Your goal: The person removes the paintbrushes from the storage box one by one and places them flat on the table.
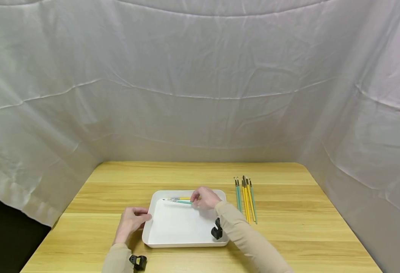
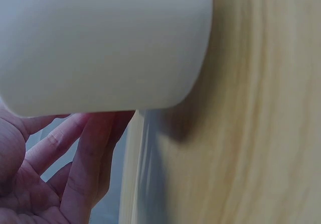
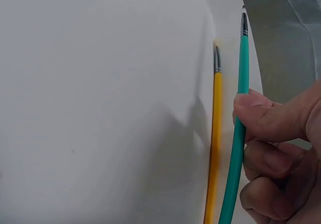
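Note:
A white rectangular tray (image 1: 182, 227) sits on the wooden table. My right hand (image 1: 204, 198) is over its far right part and pinches a green-handled paintbrush (image 3: 243, 63) between thumb and fingers, its tip pointing left in the head view. Close beside that brush, a yellow-handled paintbrush (image 3: 217, 113) lies in the tray along the far wall. My left hand (image 1: 131, 223) holds the tray's left rim, thumb on top. In the left wrist view, the fingers (image 2: 88, 158) reach beneath the tray's edge, their tips hidden behind it.
To the right of the tray, several green and yellow paintbrushes (image 1: 248, 201) lie side by side on the table (image 1: 288, 227), bristles toward the back. My right forearm passes near their lower ends. Grey cloth (image 1: 200, 125) hangs behind and at both sides.

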Motion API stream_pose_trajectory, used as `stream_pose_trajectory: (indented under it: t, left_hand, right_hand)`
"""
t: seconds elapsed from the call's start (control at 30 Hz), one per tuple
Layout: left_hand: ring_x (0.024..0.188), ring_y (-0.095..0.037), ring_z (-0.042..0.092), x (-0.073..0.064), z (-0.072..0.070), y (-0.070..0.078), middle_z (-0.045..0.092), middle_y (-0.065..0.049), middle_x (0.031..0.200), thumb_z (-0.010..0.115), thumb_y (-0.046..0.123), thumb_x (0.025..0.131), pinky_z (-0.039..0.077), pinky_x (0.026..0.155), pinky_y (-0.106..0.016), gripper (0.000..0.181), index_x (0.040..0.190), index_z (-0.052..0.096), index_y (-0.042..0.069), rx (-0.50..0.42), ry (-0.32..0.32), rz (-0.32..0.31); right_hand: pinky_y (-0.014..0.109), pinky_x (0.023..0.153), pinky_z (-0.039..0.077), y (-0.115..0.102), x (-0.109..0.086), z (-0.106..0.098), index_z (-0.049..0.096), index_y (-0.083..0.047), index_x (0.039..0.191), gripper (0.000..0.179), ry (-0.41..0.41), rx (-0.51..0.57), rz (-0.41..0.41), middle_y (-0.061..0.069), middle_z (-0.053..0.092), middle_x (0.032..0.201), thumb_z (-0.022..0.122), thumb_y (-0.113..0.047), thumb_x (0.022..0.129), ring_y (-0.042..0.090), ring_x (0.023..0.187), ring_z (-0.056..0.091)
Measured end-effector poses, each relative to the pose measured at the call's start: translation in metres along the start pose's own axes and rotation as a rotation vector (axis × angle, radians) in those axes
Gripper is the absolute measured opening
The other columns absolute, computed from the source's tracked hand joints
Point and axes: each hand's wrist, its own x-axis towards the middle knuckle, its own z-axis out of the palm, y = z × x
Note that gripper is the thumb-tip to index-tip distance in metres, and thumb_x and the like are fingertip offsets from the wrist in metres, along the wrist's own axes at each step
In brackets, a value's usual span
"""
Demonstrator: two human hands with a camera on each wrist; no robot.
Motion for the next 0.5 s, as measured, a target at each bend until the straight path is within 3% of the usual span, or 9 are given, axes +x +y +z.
stream_pose_trajectory:
  t: [0.27,0.5]
  left_hand:
    - [0.075,-0.02,0.07,-0.001,0.0,0.0,0.07,-0.03,0.105,0.071,0.001,0.082,0.064,0.07,-0.036,0.034,0.111,0.067,-0.015,-0.008,-0.005,0.003]
    - [0.076,-0.02,0.071,-0.001,0.0,0.001,0.07,-0.03,0.105,0.071,0.001,0.082,0.064,0.07,-0.037,0.033,0.111,0.067,-0.015,-0.014,-0.007,0.004]
  right_hand:
    - [0.032,0.082,0.052,-0.004,-0.007,-0.01,0.075,-0.008,0.089,0.014,-0.025,0.0,0.011,0.002,0.07,0.089,0.067,0.003,0.086,0.012,0.085,0.058]
    - [0.026,0.073,0.049,-0.004,-0.017,-0.018,0.074,-0.005,0.092,0.01,-0.024,0.049,-0.028,0.002,0.069,0.088,0.066,0.001,0.09,0.012,0.082,0.056]
